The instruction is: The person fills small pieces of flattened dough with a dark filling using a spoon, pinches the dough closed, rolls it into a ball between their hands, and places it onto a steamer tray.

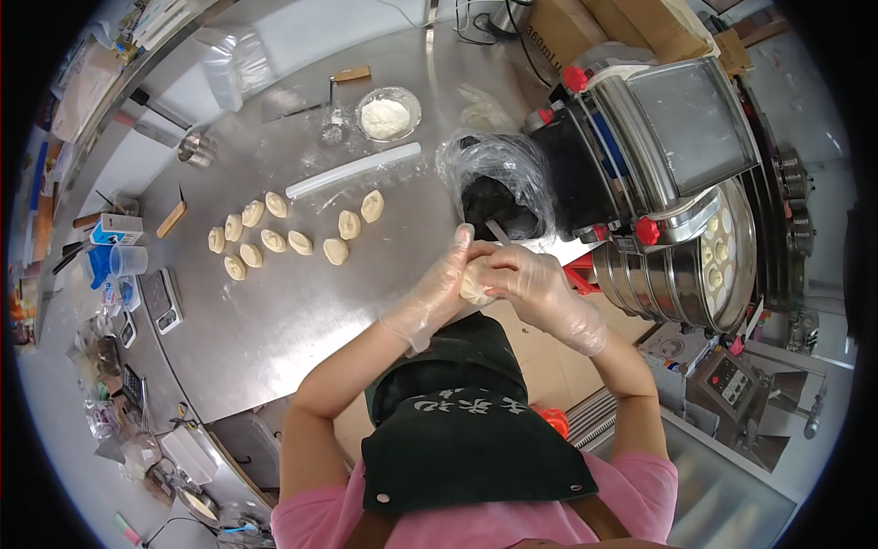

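Observation:
Both my hands wear clear plastic gloves and meet just in front of my apron. My left hand (441, 285) cups a pale dough bun (474, 285), its thumb pointing up. The fingers of my right hand (535, 282) close on the bun's top and side, pinching the dough; part of it is hidden by them. Right beyond my hands is a container lined with clear plastic film (521, 169), holding a dark filling (498, 203). A light, thin handle sticks out of it near my fingers. Several shaped dough pieces (273, 241) lie in loose rows on the steel table (238, 339).
A long white rolling pin (355, 171) and a bowl of flour (385, 117) stand behind the dough pieces. At the right are a dough-rolling machine (649, 137) and stacked steamers (672, 274) holding buns. A scale (162, 300) sits at the left edge.

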{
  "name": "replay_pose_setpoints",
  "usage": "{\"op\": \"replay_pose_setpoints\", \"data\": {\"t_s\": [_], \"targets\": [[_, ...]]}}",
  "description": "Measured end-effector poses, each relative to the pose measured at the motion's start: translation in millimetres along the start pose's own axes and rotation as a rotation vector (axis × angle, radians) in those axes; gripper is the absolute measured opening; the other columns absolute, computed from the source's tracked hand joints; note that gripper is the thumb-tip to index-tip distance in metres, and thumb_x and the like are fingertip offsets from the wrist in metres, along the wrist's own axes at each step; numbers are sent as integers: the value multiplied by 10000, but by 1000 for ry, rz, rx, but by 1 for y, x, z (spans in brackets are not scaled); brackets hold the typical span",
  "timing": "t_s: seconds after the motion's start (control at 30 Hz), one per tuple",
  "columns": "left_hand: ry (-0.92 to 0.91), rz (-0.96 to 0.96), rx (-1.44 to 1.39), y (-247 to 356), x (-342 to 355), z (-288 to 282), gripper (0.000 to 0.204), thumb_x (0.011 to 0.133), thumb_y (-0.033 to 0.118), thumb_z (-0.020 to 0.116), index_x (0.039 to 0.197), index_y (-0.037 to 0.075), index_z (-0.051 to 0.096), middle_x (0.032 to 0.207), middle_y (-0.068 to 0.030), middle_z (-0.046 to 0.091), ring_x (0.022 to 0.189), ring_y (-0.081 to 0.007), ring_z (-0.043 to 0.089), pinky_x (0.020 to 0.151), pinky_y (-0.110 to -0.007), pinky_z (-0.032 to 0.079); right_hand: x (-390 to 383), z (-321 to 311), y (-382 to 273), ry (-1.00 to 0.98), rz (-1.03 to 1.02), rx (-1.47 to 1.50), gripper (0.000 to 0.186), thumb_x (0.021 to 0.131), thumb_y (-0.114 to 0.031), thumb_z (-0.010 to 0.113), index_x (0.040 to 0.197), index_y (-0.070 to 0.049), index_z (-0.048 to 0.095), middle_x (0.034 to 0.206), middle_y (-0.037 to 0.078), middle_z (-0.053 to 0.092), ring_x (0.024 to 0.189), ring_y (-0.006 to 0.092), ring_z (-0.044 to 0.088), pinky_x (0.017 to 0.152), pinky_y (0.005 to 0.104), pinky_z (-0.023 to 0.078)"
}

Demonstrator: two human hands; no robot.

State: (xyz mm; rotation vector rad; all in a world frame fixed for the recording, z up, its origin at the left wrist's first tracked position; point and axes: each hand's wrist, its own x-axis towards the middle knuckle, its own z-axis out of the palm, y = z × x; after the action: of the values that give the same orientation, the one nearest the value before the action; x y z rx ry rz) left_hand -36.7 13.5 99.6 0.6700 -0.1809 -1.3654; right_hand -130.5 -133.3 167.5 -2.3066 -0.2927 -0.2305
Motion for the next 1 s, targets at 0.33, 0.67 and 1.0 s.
{"op": "replay_pose_setpoints", "data": {"t_s": [0.33, 0.67, 1.0], "targets": [[230, 464, 246, -10, -4, 38, 796, 927, 704, 293, 1237, 18, 552, 1143, -129, 612, 1057, -211, 597, 956, -371, 476, -20, 26, -3, 437, 157, 29, 395, 690, -59, 825, 1055, -43, 675, 975, 92, 603, 748, 226, 640, 631, 324, 542], [211, 465, 315, -25, 15, 52, 868, 903, 748, 314, 1264, -11, 527, 1216, -139, 591, 1114, -235, 585, 954, -337, 480, -28, -19, 5, 249, -238, -244, 339, 729, -84, 778, 1035, -67, 632, 886, 79, 599, 693, 204, 625, 584, 312, 533], [193, 497, 451, -36, -6, 18, 913, 862, 781, 360, 1227, -40, 525, 1243, -188, 589, 1136, -252, 583, 983, -372, 473, -38, 3, 8, 209, -226, -77, 329, 775, -34, 746, 1073, -65, 609, 924, 98, 606, 743, 254, 643, 573, 323, 538]]}}
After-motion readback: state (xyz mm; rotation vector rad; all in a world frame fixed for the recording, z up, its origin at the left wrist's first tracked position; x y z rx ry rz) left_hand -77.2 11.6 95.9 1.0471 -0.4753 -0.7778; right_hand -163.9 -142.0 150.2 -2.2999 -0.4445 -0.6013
